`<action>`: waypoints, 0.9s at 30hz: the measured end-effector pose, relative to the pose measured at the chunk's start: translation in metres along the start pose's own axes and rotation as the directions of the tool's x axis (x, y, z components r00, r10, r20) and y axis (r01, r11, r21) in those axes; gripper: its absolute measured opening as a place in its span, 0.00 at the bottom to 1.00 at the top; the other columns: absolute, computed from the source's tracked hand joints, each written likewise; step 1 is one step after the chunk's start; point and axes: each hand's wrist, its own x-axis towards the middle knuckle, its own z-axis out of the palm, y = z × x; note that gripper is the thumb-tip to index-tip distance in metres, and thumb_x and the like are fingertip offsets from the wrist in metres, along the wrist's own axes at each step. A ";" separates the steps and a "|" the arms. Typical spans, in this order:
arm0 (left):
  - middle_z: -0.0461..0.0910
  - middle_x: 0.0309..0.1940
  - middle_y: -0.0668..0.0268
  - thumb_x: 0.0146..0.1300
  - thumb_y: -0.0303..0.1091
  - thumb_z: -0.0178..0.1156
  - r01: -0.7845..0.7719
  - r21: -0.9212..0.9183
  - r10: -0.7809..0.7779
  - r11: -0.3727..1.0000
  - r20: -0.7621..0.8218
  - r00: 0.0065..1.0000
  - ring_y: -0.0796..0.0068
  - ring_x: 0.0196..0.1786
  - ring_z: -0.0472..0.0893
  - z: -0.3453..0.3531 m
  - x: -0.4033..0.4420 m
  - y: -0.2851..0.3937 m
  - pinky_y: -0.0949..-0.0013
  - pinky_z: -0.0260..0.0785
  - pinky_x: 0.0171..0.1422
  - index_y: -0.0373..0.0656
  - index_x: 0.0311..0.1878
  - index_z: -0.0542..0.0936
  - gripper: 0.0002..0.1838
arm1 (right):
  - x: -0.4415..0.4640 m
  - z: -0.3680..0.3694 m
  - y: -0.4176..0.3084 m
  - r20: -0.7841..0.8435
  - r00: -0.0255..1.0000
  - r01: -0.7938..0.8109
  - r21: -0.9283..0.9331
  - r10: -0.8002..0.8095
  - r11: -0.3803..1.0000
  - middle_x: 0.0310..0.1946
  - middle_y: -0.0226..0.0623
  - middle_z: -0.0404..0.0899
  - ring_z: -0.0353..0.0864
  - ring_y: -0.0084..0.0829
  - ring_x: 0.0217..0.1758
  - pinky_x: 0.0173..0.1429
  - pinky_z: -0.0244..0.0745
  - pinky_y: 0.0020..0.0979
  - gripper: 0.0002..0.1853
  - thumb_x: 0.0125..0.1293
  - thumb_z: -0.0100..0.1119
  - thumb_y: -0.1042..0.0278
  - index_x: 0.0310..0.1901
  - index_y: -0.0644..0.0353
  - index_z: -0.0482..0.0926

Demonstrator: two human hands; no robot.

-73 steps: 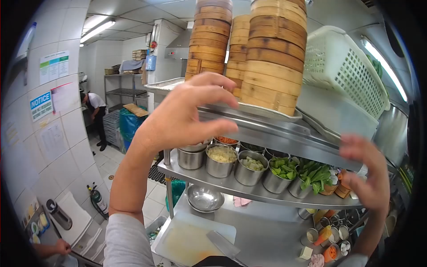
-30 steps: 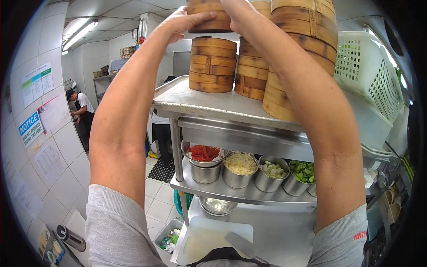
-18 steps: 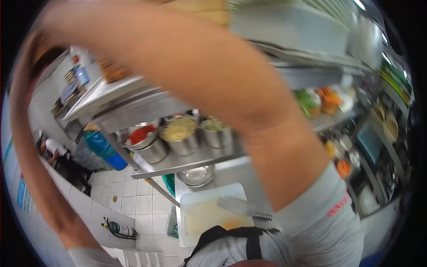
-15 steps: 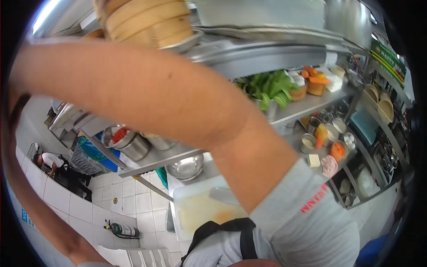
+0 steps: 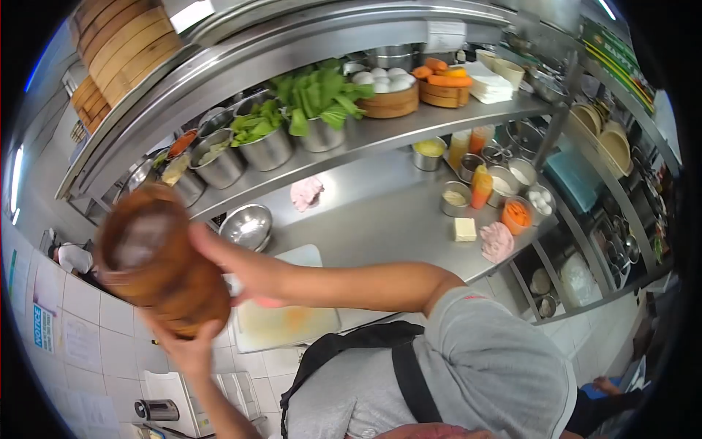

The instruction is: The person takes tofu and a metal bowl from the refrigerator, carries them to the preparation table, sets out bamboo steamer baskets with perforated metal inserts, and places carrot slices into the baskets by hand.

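Brown round bamboo steamer stack (image 5: 164,274): it is held in the air between 8 and 9 o'clock, tilted, its hollow-looking end toward the camera; the inside is pale and blurred, so I cannot tell whether it contains something.
Left hand (image 5: 189,342): curved around the lower end, holding it.
Right hand (image 5: 240,265): closed against the side nearer to the body, also holding; some fingers are hidden.
Lifting: appears done, because both hands bear the stack and no surface seems to support it.
Setting down: not done yet, as far as is visible.
Pale round bamboo steamer towers (image 5: 139,62): these stand at 10 o'clock on the upper steel shelf (image 5: 274,57), with no hand on them.
Long grey steel bench (image 5: 365,208): at the centre, with a shiny round steel bowl (image 5: 247,225) at 9 o'clock and a white rectangular cutting board (image 5: 270,329) at 7 o'clock.
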 end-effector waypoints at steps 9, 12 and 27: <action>0.57 0.75 0.50 0.38 0.48 0.91 0.077 -0.541 0.221 0.838 0.465 0.857 0.48 0.79 0.61 0.259 -0.174 0.075 0.50 0.57 0.83 0.38 0.83 0.49 0.75 | -0.279 -0.164 0.097 -0.701 0.714 -0.065 -0.059 0.005 0.996 0.84 0.32 0.51 0.47 0.42 0.86 0.76 0.59 0.75 0.45 0.78 0.31 0.22 0.84 0.43 0.51; 0.58 0.75 0.48 0.39 0.51 0.90 0.055 -0.498 0.259 0.866 0.538 0.802 0.46 0.79 0.62 0.311 -0.196 0.085 0.49 0.57 0.83 0.37 0.82 0.50 0.74 | -0.329 -0.199 0.109 -0.763 0.646 -0.045 -0.083 -0.035 0.996 0.84 0.33 0.51 0.47 0.42 0.87 0.76 0.58 0.74 0.44 0.78 0.31 0.22 0.84 0.44 0.51; 0.67 0.75 0.55 0.45 0.45 0.89 0.542 -0.516 0.360 0.664 0.855 0.372 0.57 0.79 0.66 0.391 -0.211 0.039 0.51 0.58 0.83 0.40 0.80 0.57 0.64 | -0.363 -0.250 0.115 -0.907 0.420 -0.174 -0.050 0.028 0.984 0.81 0.44 0.59 0.49 0.44 0.87 0.82 0.50 0.65 0.52 0.74 0.35 0.17 0.80 0.59 0.62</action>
